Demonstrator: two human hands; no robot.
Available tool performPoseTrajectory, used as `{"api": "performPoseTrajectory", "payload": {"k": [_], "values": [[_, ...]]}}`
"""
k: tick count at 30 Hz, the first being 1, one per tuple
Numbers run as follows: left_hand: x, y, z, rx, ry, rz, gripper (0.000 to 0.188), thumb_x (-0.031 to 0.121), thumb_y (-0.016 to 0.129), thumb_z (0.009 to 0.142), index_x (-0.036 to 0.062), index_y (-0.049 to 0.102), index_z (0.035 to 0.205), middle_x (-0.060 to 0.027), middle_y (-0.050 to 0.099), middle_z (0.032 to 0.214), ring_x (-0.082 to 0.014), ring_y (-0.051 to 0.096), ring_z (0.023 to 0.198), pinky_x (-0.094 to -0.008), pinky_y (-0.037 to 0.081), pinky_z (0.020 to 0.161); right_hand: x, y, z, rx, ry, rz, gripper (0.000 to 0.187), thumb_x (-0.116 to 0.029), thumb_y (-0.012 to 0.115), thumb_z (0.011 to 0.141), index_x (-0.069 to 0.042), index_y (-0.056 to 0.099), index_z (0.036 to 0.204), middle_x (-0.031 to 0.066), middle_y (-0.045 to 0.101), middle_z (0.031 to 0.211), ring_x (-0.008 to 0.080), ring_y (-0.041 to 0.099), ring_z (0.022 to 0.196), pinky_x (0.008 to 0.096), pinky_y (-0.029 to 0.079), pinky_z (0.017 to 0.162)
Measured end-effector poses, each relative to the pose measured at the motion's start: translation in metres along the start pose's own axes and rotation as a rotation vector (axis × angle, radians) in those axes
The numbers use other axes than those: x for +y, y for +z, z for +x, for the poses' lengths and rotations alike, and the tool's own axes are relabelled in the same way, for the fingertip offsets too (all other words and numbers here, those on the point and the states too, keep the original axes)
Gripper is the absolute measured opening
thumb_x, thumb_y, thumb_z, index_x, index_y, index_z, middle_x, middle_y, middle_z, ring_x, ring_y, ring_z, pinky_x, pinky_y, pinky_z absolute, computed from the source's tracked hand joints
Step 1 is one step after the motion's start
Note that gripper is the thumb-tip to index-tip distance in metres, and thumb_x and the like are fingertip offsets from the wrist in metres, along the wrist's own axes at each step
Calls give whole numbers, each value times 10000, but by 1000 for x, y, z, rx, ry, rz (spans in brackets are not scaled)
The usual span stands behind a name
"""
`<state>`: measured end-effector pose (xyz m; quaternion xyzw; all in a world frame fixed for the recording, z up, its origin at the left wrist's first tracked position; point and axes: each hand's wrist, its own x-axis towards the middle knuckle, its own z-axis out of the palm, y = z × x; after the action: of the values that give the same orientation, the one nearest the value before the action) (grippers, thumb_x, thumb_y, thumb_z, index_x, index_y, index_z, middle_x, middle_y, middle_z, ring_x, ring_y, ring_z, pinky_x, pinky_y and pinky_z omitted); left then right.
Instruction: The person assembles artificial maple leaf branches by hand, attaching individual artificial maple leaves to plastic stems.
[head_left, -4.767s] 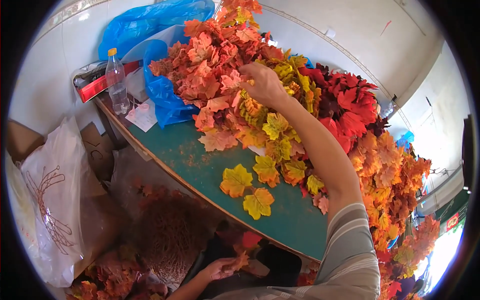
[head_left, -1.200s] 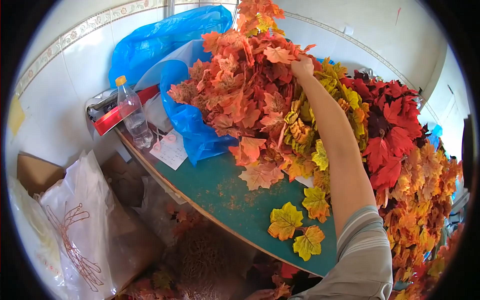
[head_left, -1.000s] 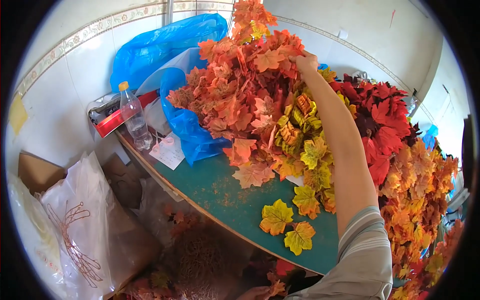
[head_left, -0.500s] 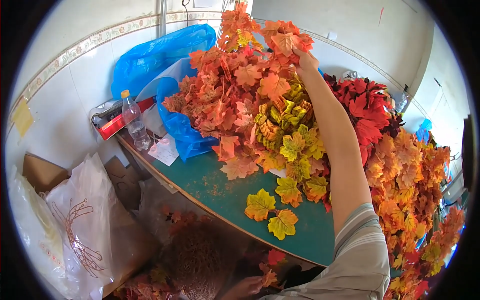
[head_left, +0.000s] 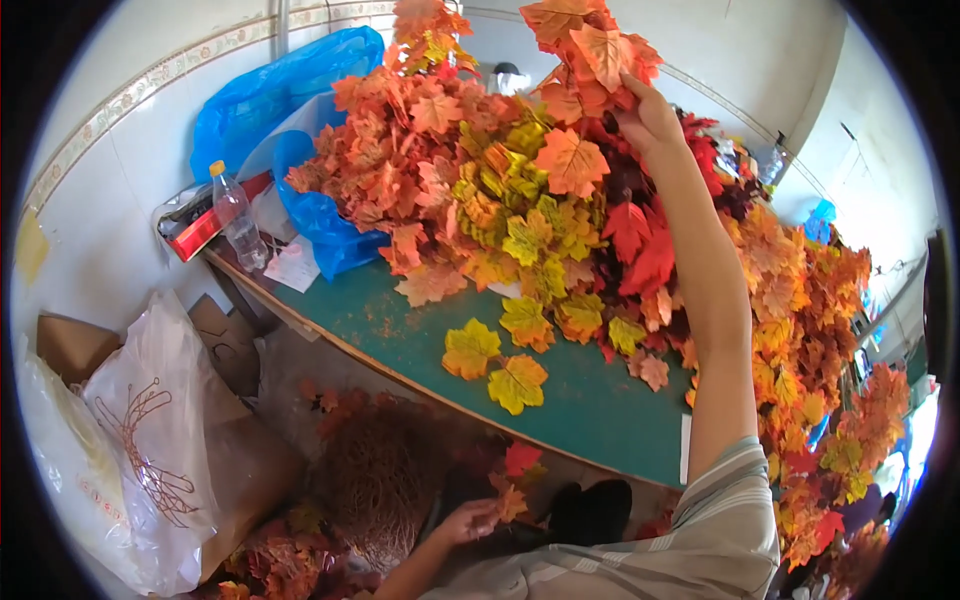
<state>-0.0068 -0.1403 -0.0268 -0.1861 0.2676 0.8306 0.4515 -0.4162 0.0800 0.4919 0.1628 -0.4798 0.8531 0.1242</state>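
My right hand (head_left: 648, 118) is raised at the far side of the table, its fingers closed on a bunch of orange artificial maple leaves (head_left: 604, 55). Below it spreads a large heap of artificial leaves: salmon-orange ones (head_left: 380, 160) on the left, yellow-green ones (head_left: 515, 165) in the middle and red ones (head_left: 655, 255) beside my forearm. Low in front of the table, my left hand (head_left: 470, 522) pinches a small sprig of orange and red leaves (head_left: 512, 502). Two yellow leaves (head_left: 517, 384) lie on the green tabletop (head_left: 400, 340).
A plastic bottle (head_left: 238, 222) with an orange cap stands at the table's left, near a blue plastic bag (head_left: 285, 95). Orange leaves (head_left: 780, 290) pile up on the right. A white bag with wires (head_left: 150, 440) and a tangle of brown stems (head_left: 375, 490) lie below.
My right hand has lifted the orange bunch away from the heap, toward the right. My left hand has come further into view with its sprig. The whole view has shifted.
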Motion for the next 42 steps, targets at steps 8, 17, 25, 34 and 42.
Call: {"api": "performPoseTrajectory", "payload": {"k": [8, 17, 25, 34, 42], "values": [[0, -4, 11, -19, -37, 1, 145, 182, 549, 929, 59, 599, 987, -49, 559, 689, -116, 460, 469, -235, 348, 421, 1, -111, -195, 164, 115, -38, 294, -116, 526, 933, -45, 526, 1218, 69, 618, 1176, 206, 602, 1061, 376, 474, 942], [-10, 16, 11, -250, 22, 32, 129, 176, 548, 934, 57, 597, 921, -47, 542, 650, -116, 424, 426, -239, 321, 401, 73, -166, -310, 264, 370, 103, 322, -69, 517, 922, -67, 493, 1244, 77, 596, 1189, 202, 592, 1068, 367, 477, 937], [-13, 24, 8, -194, 26, 72, 139, 166, 525, 942, 42, 587, 931, -50, 540, 672, -121, 419, 443, -234, 314, 420, 85, -275, -330, 316, 632, -23, 363, 13, 514, 878, -48, 459, 1231, 93, 542, 1236, 239, 558, 1110, 425, 461, 960], [-10, 33, 4, -182, 46, 93, 130, 156, 501, 950, 42, 563, 949, -54, 536, 680, -124, 428, 447, -236, 321, 416, 83, -295, -301, 302, 254, -815, 318, -162, 706, 802, 79, 671, 1008, 80, 660, 826, 137, 588, 729, 278, 473, 646], [-12, 29, 4, -165, 66, 77, 103, 134, 519, 936, 44, 569, 934, -53, 536, 665, -129, 429, 442, -246, 311, 418, 29, -263, -313, 174, 52, -1369, 339, -294, 717, 776, 10, 706, 925, 136, 690, 787, 213, 645, 693, 318, 481, 652]]}}
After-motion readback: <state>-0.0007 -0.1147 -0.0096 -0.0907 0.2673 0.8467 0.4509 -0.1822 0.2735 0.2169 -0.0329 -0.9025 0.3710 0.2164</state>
